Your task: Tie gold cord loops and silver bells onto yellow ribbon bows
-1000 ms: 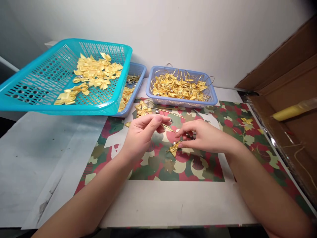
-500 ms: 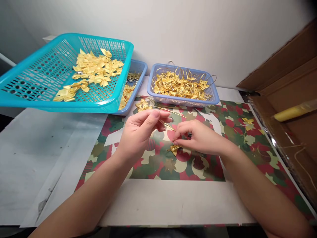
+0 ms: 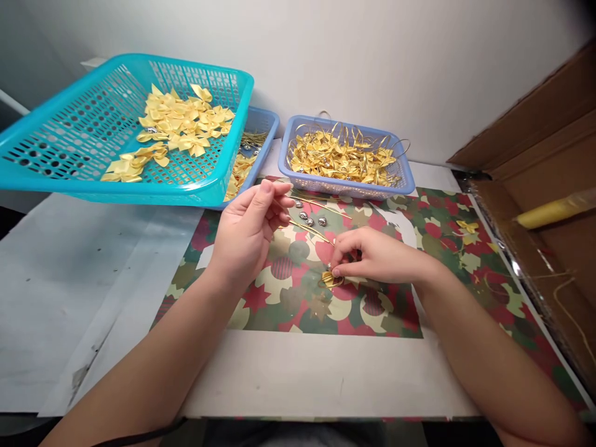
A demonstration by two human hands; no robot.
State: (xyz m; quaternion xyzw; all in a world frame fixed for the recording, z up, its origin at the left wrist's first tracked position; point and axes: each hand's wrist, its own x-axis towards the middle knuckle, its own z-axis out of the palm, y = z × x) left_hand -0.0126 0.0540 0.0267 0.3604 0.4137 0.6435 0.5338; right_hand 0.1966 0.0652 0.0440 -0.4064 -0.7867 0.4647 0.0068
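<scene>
A: Baskets? What's in 'em?
B: Teal basket w/ loose gold bows; lavender basket w/ bows on wire loops.
A: Hands?
B: Left hand pinches gold wire. Right hand pinches gold bow on patterned mat

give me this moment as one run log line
left hand: pinching gold cord | right hand: pressing gold bow on patterned paper | bells loose
</scene>
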